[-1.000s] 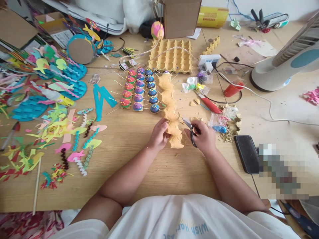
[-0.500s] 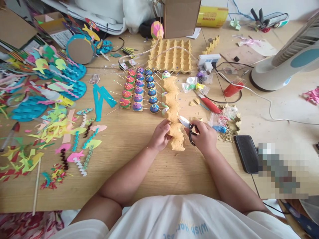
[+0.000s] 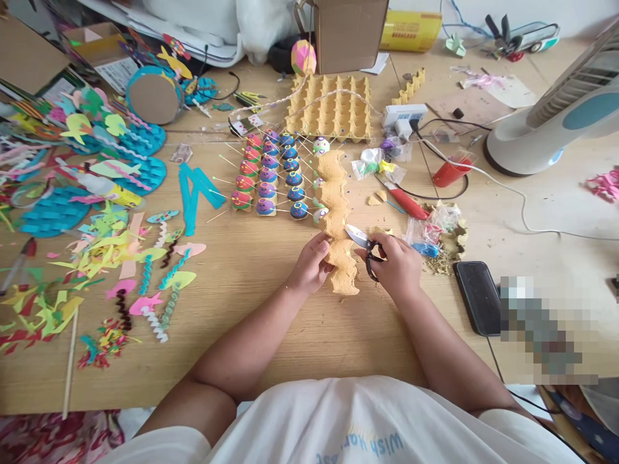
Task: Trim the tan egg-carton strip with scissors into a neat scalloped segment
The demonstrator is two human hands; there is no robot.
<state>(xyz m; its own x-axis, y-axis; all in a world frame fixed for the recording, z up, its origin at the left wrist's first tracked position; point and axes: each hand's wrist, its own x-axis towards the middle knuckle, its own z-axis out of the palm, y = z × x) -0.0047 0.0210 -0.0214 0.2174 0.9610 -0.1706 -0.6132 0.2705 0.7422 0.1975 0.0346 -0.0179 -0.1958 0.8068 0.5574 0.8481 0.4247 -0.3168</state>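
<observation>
Yellow-tan moulded pulp: a bumpy strip (image 3: 335, 201) is held above the wooden table (image 3: 271, 351), in front of the person's chest, one piece from end to end. The left hand (image 3: 311, 263) pinches its near left edge, thumb above, fingers partly hidden behind. The right hand (image 3: 399, 265) has its fingers curled through the handles of the scissors (image 3: 356, 235); the tip meets the strip's right edge. Whether the blades are parted, I cannot tell.

Progress, my estimate: edge work on this strip is partway. Crumbs lie below it; the near end looks ragged.

Beyond, decorated and pin-studded: red domes (image 3: 248, 167), purple domes (image 3: 267, 173), blue domes (image 3: 293, 176). White-green domes (image 3: 321, 146) are partly hidden by the strip, which is itself undecorated.

Farther back: a pulp tray (image 3: 329, 107), cups bare. To the right: a heap of scraps (image 3: 439, 265) beside a phone (image 3: 478, 298).
</observation>
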